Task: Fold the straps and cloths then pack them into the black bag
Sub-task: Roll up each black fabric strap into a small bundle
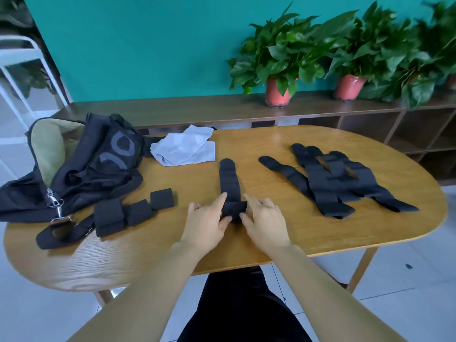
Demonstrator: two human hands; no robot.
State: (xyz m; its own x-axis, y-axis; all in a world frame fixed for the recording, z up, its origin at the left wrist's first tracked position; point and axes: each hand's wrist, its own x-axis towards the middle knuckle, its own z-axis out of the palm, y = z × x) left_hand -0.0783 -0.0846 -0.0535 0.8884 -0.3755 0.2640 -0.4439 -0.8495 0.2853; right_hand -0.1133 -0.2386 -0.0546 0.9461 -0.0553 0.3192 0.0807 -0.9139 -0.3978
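Black bag [74, 164] gapes far left, folded straps [133, 211] near it, cloth [183, 149] beyond (unfolded). Mid-table, left hand [206, 222] and right hand [265, 222] pinch the strap [228, 178] at its rolled near end. I judge the next move is rolling it farther away. Loose straps [330, 181] lie right.

Rolled end of the strap [228, 181] partly under both hands' fingers [220, 200] — rightmost plant [441, 33] blurred, cut by the edge

Seemingly an office lounge or common room: an oval wooden table [283, 230] under the grip, a low cubby shelf [197, 108] with potted plants [278, 53] beyond it, teal wall [135, 45] behind, tiled floor [407, 267] below.
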